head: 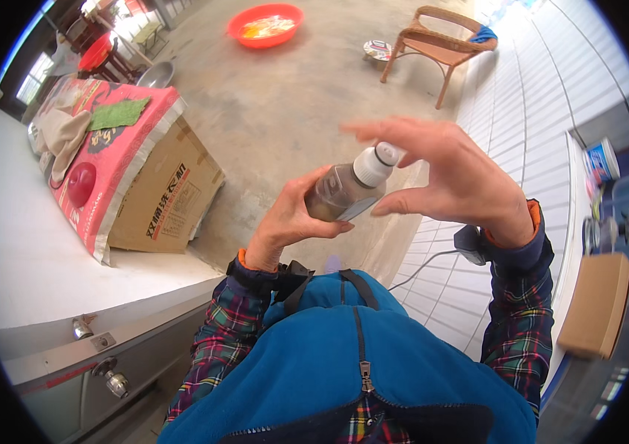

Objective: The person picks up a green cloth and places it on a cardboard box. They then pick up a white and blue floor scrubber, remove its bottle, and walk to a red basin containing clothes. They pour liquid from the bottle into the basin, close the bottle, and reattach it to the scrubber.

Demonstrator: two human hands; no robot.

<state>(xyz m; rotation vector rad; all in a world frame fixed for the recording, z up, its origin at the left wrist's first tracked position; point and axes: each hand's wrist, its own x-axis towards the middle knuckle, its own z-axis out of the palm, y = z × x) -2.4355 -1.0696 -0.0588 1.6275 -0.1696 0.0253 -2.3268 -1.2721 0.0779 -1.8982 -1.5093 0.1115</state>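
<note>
A clear plastic bottle [342,191] with a ribbed white cap [374,165] is tilted up to the right in front of my chest. My left hand [295,213] is wrapped around its body, thumb below and fingers behind. Beside the cap, my right hand [447,172] has its fingers spread, with the thumb near the bottle's shoulder; its fingertips are blurred, and it grips nothing. Whether a fingertip touches the cap I cannot tell. What fills the bottle is hard to make out.
At left a cardboard box [164,194] under a red printed cover bears a green cloth [120,114] and a dark red round object [81,185]. An orange-red basin [265,41] and wicker chair [442,47] stand ahead. A small carton [595,305] lies right.
</note>
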